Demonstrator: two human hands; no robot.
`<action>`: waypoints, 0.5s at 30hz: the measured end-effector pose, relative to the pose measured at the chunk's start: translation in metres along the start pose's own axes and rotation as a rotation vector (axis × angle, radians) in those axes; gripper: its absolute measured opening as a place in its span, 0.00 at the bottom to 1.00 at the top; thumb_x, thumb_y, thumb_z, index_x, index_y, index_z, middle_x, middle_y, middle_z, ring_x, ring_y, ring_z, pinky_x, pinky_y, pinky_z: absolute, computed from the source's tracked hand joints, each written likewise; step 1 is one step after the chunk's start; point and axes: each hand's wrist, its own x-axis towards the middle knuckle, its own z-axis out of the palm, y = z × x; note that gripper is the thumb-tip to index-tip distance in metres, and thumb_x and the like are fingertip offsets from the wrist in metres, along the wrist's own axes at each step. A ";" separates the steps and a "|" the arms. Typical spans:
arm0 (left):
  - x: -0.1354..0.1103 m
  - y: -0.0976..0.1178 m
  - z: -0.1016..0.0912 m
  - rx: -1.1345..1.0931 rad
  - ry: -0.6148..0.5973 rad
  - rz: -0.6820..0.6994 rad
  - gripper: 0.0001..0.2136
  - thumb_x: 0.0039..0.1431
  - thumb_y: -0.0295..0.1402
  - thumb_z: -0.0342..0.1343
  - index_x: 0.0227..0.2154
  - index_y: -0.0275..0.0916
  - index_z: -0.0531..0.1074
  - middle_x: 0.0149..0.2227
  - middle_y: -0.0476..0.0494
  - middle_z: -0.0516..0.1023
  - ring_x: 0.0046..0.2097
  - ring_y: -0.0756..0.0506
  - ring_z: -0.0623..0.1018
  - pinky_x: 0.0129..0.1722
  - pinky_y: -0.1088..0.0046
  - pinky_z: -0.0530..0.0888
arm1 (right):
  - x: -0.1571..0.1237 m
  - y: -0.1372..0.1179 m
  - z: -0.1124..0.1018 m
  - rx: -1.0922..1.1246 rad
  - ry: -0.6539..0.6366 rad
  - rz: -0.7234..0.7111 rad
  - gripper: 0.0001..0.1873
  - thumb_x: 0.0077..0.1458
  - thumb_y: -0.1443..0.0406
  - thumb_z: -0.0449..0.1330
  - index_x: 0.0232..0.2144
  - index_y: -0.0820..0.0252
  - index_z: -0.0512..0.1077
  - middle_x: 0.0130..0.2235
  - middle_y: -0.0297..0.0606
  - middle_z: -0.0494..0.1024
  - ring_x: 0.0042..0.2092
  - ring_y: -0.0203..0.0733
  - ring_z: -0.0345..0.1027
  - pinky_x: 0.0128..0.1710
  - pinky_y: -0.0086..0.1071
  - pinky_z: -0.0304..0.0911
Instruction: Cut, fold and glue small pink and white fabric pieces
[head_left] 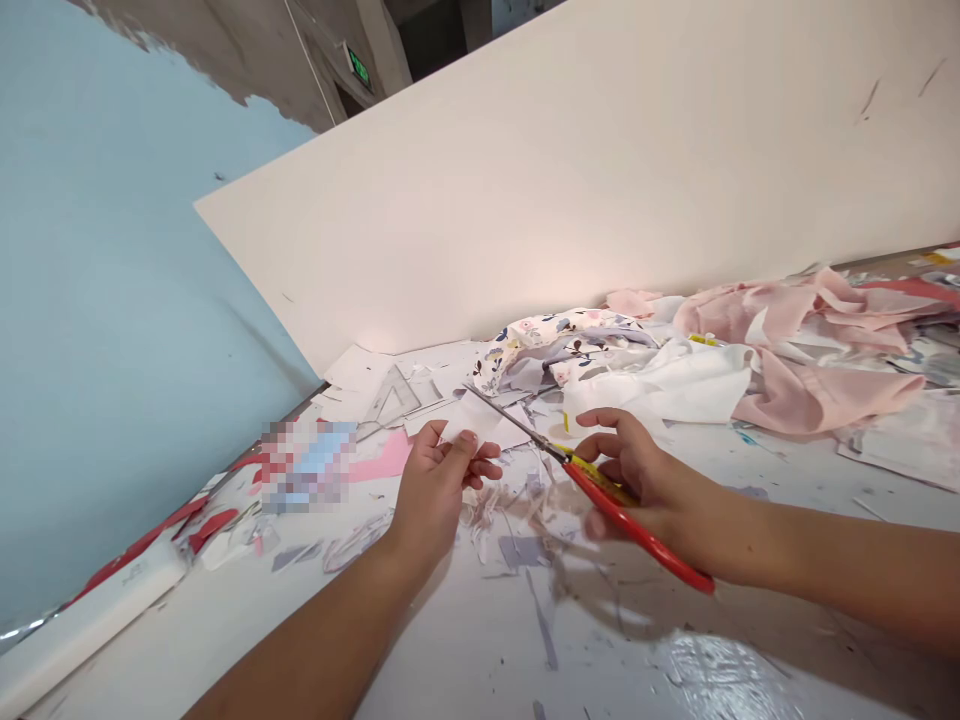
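Note:
My left hand point(450, 468) pinches a small white piece point(472, 418), paper or thin cloth, between thumb and fingers. In my right hand point(637, 475) is a pair of scissors point(622, 518) with red handles, its blades pointing up and to the left. The blade tips reach just past the white piece; whether they touch it I cannot tell. Under both hands, thin pale scraps and threads point(487, 510) lie on the white tabletop point(465, 640). A pink sheet point(381, 457) lies to the left of my left hand.
A white panel point(570, 180) stands behind the work area. Floral cloth point(532, 340), white cloth point(667, 385) and pink cloth point(817, 385) are heaped at the back right. A clear set square point(396, 398) lies near the panel. Along the left edge are red scraps point(214, 530) and a white roll point(97, 610).

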 end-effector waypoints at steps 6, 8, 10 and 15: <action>0.001 -0.002 -0.001 0.008 0.008 0.004 0.13 0.48 0.40 0.57 0.30 0.40 0.59 0.25 0.51 0.76 0.25 0.53 0.74 0.24 0.78 0.64 | 0.004 0.008 0.005 0.211 0.127 -0.086 0.19 0.46 0.66 0.60 0.37 0.51 0.54 0.32 0.30 0.64 0.28 0.33 0.62 0.23 0.27 0.59; 0.001 -0.002 -0.001 0.014 0.006 0.008 0.13 0.49 0.40 0.57 0.29 0.40 0.59 0.25 0.51 0.76 0.25 0.53 0.74 0.24 0.78 0.64 | 0.002 0.001 0.004 0.276 0.159 -0.151 0.23 0.44 0.68 0.61 0.38 0.51 0.52 0.35 0.32 0.66 0.33 0.36 0.64 0.27 0.28 0.62; 0.000 -0.002 -0.001 0.020 0.000 0.011 0.12 0.49 0.40 0.56 0.29 0.40 0.59 0.25 0.51 0.75 0.25 0.53 0.74 0.25 0.78 0.64 | 0.000 -0.005 0.004 0.286 0.117 -0.155 0.25 0.44 0.68 0.61 0.40 0.50 0.51 0.40 0.35 0.67 0.40 0.41 0.65 0.32 0.31 0.63; 0.001 -0.002 0.000 0.023 0.011 0.001 0.12 0.49 0.40 0.56 0.29 0.40 0.59 0.25 0.51 0.75 0.24 0.53 0.74 0.24 0.78 0.64 | -0.003 -0.007 0.000 0.155 0.106 -0.042 0.23 0.47 0.61 0.60 0.39 0.50 0.49 0.35 0.32 0.61 0.31 0.36 0.60 0.28 0.31 0.61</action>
